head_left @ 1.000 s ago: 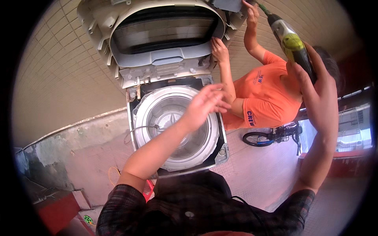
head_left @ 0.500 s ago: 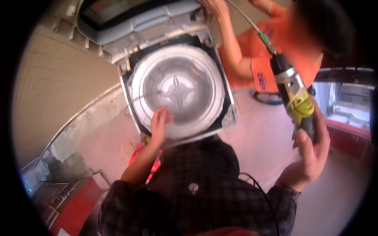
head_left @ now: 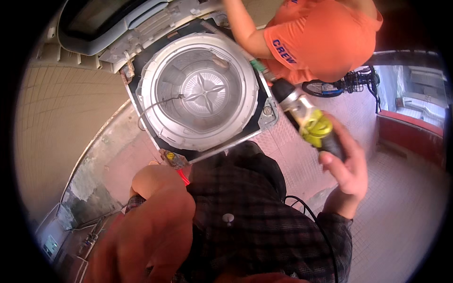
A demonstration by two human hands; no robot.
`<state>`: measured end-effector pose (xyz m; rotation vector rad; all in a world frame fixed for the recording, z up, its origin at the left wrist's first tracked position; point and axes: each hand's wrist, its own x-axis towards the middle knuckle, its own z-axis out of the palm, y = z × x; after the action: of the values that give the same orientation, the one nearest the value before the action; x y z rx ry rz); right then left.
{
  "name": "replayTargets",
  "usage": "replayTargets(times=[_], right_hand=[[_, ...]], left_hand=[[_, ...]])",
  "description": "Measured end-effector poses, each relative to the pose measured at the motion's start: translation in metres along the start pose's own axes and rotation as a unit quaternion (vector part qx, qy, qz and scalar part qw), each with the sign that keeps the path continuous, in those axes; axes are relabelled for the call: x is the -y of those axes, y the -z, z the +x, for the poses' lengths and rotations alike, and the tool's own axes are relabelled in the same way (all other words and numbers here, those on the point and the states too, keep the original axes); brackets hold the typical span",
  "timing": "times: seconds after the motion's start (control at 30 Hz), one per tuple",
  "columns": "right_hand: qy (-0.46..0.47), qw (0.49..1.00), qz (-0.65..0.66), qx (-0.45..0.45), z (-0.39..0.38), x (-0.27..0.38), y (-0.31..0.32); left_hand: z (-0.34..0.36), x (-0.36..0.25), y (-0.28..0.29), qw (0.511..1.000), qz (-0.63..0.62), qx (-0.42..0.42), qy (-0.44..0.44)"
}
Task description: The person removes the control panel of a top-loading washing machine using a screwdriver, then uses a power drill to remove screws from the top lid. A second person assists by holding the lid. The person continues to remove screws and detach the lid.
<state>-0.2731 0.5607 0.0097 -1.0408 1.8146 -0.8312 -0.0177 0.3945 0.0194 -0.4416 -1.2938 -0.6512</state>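
Observation:
My right hand [head_left: 350, 167] is wrapped round the handle of a yellow-green and black cordless drill [head_left: 315, 126], to the right of an open top-load washing machine. A metal cable with a green sleeve [head_left: 257, 65] runs from the drill's chuck along the far right of the tub. The silver tub [head_left: 155, 123] has a star-shaped plate [head_left: 204, 92] at its bottom. A thin, dark cable [head_left: 158, 103] hangs over the tub's left rim, its frayed-looking tip inside. Close to the camera at lower left is my left hand [head_left: 141, 231], its fingers smeared by motion; I see nothing clearly in it.
A person in an orange shirt [head_left: 321, 37] leans in at the far right, one arm over the machine. The machine's raised lid [head_left: 137, 21] stands behind the tub. A bicycle [head_left: 358, 81] is at the right. A black cord [head_left: 311, 219] hangs beside my right arm.
My left hand has come back from over the tub toward the camera. My right hand has moved the drill left and nearer the tub. The other person has leaned further left.

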Motion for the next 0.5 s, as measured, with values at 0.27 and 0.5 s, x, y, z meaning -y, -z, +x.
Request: replayTargets(times=[0.27,0.5], right_hand=[[0.024,0.988,0.029,0.153,-0.005,-0.095,-0.051],[0.090,0.981,0.060,0.162,-0.032,-0.181,-0.060]], left_hand=[[-0.061,-0.037,-0.031,0.912,-0.336,-0.093,0.216],[-0.109,-0.036,-0.103,0.896,-0.359,-0.137,0.223]])
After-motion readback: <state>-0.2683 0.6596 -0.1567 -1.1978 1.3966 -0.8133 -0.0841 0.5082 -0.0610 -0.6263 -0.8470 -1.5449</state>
